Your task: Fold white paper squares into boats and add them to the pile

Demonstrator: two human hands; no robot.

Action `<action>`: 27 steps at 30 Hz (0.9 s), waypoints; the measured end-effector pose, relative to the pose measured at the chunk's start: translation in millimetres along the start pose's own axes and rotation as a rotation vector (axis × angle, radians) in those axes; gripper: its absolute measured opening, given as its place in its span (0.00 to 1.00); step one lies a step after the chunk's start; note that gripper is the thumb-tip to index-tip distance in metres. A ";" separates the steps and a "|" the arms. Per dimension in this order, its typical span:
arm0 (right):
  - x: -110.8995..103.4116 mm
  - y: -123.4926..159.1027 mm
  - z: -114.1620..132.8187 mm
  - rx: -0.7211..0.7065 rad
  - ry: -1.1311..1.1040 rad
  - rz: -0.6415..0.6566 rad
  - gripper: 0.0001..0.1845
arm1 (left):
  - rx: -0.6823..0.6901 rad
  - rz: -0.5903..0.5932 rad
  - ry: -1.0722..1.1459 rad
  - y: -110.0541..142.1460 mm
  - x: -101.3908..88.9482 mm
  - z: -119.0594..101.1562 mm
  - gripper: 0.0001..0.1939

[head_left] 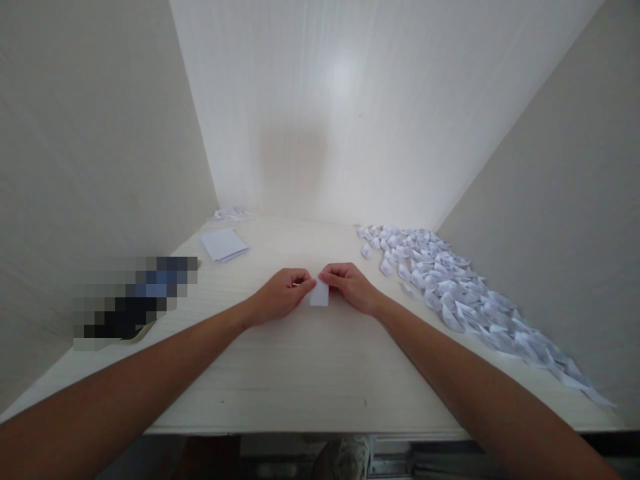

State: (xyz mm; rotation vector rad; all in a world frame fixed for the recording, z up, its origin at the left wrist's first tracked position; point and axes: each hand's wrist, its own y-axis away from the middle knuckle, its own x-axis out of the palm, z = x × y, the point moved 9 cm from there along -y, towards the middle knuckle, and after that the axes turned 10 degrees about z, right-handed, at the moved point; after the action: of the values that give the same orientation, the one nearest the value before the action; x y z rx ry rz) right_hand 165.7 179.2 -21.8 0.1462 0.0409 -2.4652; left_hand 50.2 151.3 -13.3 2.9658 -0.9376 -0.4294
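Note:
A small white piece of paper (pixel 319 295) is held upright just above the table (pixel 300 373), between my two hands. My left hand (pixel 283 293) pinches its left side between thumb and fingers. On the upper right, my right hand (pixel 351 287) grips the same paper with its thumb in front. Whether the paper is folded I cannot tell. Farther back on the left lies a stack of white paper sheets (pixel 224 245). To the right spreads a large pile of folded white paper pieces (pixel 450 287).
A blurred-out dark device (pixel 145 297) leans near the left wall panel (pixel 100 133). More white paper bits (pixel 231 215) lie in the back left corner. Panels enclose the table at the back and both sides. Its front edge runs below my forearms.

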 end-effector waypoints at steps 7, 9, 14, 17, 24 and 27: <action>8.8 8.1 20.0 -0.083 0.296 0.014 0.17 | 0.033 0.103 -0.172 -0.6 5.1 -1.1 0.21; 6.3 10.5 23.1 -0.115 0.316 -0.056 0.16 | 0.040 0.082 -0.234 -0.3 4.3 -1.8 0.21; 2.2 13.7 23.8 -0.137 0.351 -0.171 0.14 | 0.050 0.034 -0.338 -0.4 4.7 -6.2 0.21; 1.5 13.7 23.2 -0.139 0.370 -0.186 0.14 | 0.051 0.021 -0.349 -1.1 4.6 -7.3 0.20; -51.0 18.3 17.8 -0.135 0.186 -0.420 0.18 | 0.061 0.076 -0.319 7.7 10.9 -5.6 0.19; -61.9 19.6 11.9 -0.134 0.045 -0.456 0.19 | -0.006 0.024 -0.156 9.4 6.4 5.4 0.19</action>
State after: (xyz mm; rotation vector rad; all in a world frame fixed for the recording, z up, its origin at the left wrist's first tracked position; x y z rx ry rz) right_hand 224.8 201.4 -2.7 0.1473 0.2869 -2.9018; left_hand 48.5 140.5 -19.4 2.9479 -0.9804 -0.6706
